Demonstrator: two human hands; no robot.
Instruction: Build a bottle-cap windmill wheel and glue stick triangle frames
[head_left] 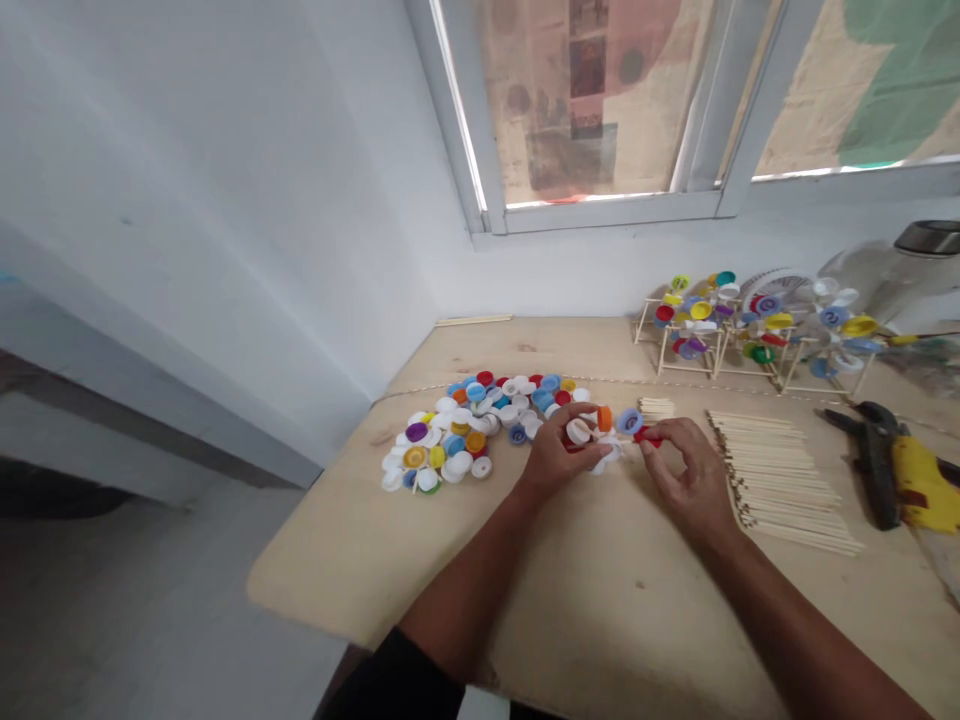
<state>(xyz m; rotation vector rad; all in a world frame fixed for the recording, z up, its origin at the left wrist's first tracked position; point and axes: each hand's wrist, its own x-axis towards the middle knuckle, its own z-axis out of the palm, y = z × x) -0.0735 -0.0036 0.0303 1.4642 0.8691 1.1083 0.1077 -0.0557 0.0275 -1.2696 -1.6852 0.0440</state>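
On the pale wooden table [600, 610], close to its middle, both bare hands meet over a small cluster of caps [592, 445]. The left hand [553, 458] curls around this cluster, fingers closed over a white cap [577, 432], with an orange cap [604, 418] standing on edge just above the fingertips. The right hand [694, 478] pinches a red cap [649, 437] between thumb and forefinger, right at the cluster's right side and just beside a pale blue cap [629, 421]; whether the red cap touches the blue one cannot be told. Left of the hands lies a loose heap of bottle caps [472, 435] in white, blue, yellow, orange, red and purple. Right of the hands lies a long row of thin wooden sticks [784, 480], and a shorter bundle of sticks [656, 407] sits behind the hands. Farther right rests a black and yellow glue gun [896, 470]. At the table's back edge stand several frames of sticks and caps [739, 330], near a clear plastic jar [892, 275], under a window [600, 205] papered with newsprint.
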